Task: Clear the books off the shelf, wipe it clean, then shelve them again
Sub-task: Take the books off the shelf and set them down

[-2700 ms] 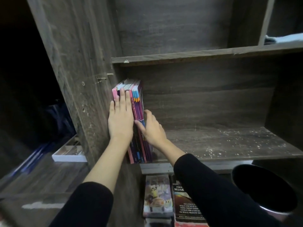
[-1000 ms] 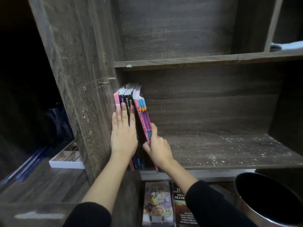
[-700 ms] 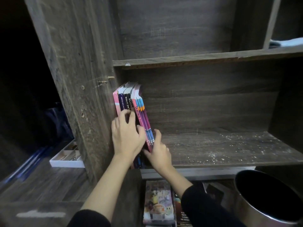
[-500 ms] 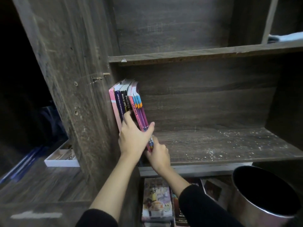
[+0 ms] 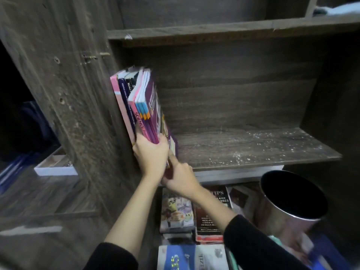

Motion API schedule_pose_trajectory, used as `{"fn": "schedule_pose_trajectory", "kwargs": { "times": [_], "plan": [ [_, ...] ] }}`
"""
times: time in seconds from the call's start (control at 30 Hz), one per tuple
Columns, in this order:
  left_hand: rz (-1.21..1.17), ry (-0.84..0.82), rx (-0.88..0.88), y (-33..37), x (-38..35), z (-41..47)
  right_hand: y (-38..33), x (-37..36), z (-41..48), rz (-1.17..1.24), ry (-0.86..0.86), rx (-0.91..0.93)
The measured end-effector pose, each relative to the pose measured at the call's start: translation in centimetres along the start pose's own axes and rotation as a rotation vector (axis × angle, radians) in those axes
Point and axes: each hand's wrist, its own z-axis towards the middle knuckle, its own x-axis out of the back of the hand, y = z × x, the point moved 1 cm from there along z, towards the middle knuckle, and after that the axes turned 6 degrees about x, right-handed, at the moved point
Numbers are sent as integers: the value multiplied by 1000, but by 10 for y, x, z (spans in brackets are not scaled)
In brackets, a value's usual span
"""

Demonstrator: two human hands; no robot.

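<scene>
Head view: both grips on a tilted bundle of books (image 5: pixel 144 106) at the left end of the dusty shelf (image 5: pixel 253 149).
The left grip (image 5: pixel 151 157) is clasped round the bundle's lower part, fingers across the pink and purple spines. The right grip (image 5: pixel 181 179) lies just beneath it, forefinger straight along the purple cover; its other fingers are hidden, so I cannot tell whether it clasps. The books lean beside the side panel (image 5: pixel 78 94). Below lie flat books (image 5: pixel 176 211) and a metal bin (image 5: pixel 288 221).
</scene>
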Motion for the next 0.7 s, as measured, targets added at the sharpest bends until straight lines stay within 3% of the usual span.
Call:
{"fn": "schedule_pose_trajectory", "kwargs": {
  "times": [0.07, 0.13, 0.23, 0.47, 0.53, 0.6, 0.7],
  "plan": [
    [-72, -31, -10, -6, 5, 3, 12, 22, 5, 273, -96, -24],
    [-155, -73, -11, -11, 10, 3, 21, 46, 20, 445, 37, -97],
    [-284, -148, -14, -22, 18, -10, 21, 77, 56, 506, 320, -162],
    [-290, -317, -122, -53, 35, -30, 0, 97, 85, 668, 295, -89],
    [-272, -340, -143, -60, 39, -38, -1, 98, 71, 668, 370, -90],
    [-404, -410, 22, -70, 44, -49, -4, 103, 53, 608, 457, -70],
    [-472, -334, 102, -78, 51, -72, -5, 114, 26, 363, 548, -64]
  ]
}}
